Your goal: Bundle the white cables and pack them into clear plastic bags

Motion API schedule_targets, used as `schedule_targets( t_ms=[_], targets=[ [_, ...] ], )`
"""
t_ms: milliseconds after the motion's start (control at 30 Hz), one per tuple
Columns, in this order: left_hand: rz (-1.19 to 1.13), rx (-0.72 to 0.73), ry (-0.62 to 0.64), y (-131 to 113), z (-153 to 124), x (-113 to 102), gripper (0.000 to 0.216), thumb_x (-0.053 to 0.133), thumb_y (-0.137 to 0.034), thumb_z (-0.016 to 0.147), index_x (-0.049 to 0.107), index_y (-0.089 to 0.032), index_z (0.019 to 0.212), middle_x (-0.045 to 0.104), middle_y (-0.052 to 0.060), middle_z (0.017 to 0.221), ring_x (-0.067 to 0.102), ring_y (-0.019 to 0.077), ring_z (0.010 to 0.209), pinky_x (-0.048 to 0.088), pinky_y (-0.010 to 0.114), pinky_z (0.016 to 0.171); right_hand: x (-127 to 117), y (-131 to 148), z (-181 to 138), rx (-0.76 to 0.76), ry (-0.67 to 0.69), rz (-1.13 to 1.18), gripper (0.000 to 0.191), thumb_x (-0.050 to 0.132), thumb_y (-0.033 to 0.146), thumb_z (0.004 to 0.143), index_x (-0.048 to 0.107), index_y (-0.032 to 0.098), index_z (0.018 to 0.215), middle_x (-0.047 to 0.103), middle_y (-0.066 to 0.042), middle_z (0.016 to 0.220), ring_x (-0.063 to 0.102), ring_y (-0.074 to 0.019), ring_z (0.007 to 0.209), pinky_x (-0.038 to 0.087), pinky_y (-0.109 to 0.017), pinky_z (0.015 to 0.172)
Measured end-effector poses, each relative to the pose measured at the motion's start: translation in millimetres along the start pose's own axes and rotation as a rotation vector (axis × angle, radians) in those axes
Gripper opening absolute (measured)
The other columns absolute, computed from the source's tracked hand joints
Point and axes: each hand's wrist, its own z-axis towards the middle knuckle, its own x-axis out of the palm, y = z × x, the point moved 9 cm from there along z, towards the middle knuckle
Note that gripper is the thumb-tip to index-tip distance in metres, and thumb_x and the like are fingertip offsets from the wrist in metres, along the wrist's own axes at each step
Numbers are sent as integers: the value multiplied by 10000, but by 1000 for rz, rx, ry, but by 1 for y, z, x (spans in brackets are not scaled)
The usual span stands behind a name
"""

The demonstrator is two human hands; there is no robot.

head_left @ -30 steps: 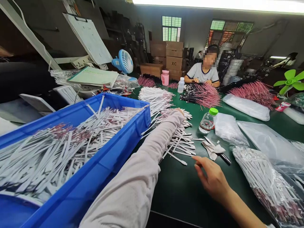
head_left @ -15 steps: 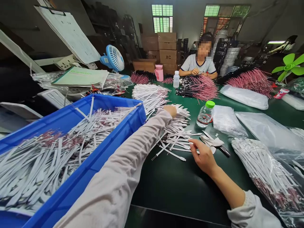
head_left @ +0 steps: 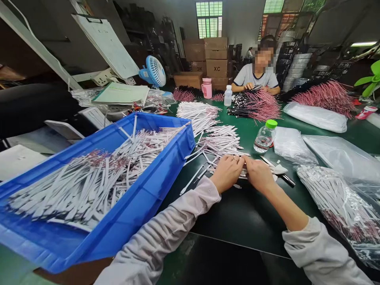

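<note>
Left hand [head_left: 227,173] and right hand [head_left: 259,175] seemingly pinching light, springy white strips [head_left: 221,147]; best gripped mid-length, flat on green surface [head_left: 237,221].

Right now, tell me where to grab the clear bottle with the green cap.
Grip the clear bottle around its body just under the green cap, coming from the near side. It stands upright and round on the green table; plastic bags crowd its right, and the near side looks open.
</note>
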Motion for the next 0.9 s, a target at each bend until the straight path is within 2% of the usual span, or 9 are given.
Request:
schedule_targets(
  t_ms=[100, 200, 300, 433, 500, 567, 633, 767, 900],
  targets=[
    [-14, -63, 10, 16, -11, 1, 252, 386, -105, 891, 511, -164, 1102, 618, 87, 1021, 576, 233, 959, 413, 342, 769, -4, -2, -9, -44, 33, -18, 226, 414, 10, 800, 575, 155, 864, 644, -86, 843, 592, -227, 828, 416, -323, 737],
    [-47, -130, 73, 37, -19, 4, 303, 371, -77, 890, 499, -169, 1150, 643, 82, 955, 587, 221, 925, 423, 323, 746, -6, -21, -22, 1, 52, -51, 211, 445, 0, 762, 561, 150, 855, 634, -103, 831, 588, -247, 821, 403, -327, 707],
    [-70, -165, 133, 56, -24, 9, 283, 346, -58, 888, 539, -125, 1084, 654, 109, 923, 588, 227, 923, 432, 339, 783, -11, -55, -42, 169, 49, 24, 206, 463, 58, 791, 556, 158, 945, 647, -93, 821, 600, -236, 737, 382, -308, 619],
    [-148, -162, 179, 69, -19, 13, 235, 405, -97, 889, 579, -122, 1046, 638, 128, 1038, 569, 219, 1000, 428, 322, 847, -26, -96, -76, 483, -107, 467, 147, 516, 325, 876, 587, 202, 914, 655, -40, 738, 609, -218, 677, 416, -308, 610],
    [-220, -131, 214, 67, -14, 14, 251, 544, -232, 868, 578, -138, 1098, 627, 115, 1086, 561, 231, 1040, 426, 315, 864, -26, -102, -90, 583, -202, 732, 205, 581, 411, 842, 619, 211, 869, 666, -35, 754, 626, -217, 727, 452, -315, 660],
    [-268, -99, 249, 61, -9, 13, 478, 691, -371, 768, 559, -161, 1177, 617, 108, 1121, 553, 261, 1072, 424, 331, 880, -19, -98, -96, 621, -235, 965, 211, 628, 421, 810, 634, 214, 848, 666, -33, 766, 629, -213, 749, 471, -321, 683],
    [-276, -90, 265, 57, -5, 8, 618, 751, -406, 705, 535, -178, 1237, 605, 116, 1155, 544, 284, 1100, 415, 359, 908, -12, -93, -99, 626, -267, 1143, 193, 633, 410, 812, 632, 218, 837, 650, -22, 743, 619, -199, 728, 481, -325, 697],
    [-331, -65, 203, 48, -7, -8, 483, 686, -301, 790, 540, -170, 1232, 592, 115, 1203, 541, 250, 1129, 392, 355, 965, -19, -95, -104, 632, -416, 1288, 155, 640, 384, 820, 640, 230, 842, 646, -14, 774, 619, -192, 789, 482, -354, 811],
    [-435, -30, 99, 35, -21, -26, 378, 630, -267, 835, 555, -158, 1189, 610, 105, 1179, 560, 230, 1106, 412, 352, 963, -24, -100, -106, 666, -389, 1331, 166, 665, 391, 802, 670, 226, 788, 657, -32, 798, 622, -203, 818, 494, -354, 797]
  ],
)
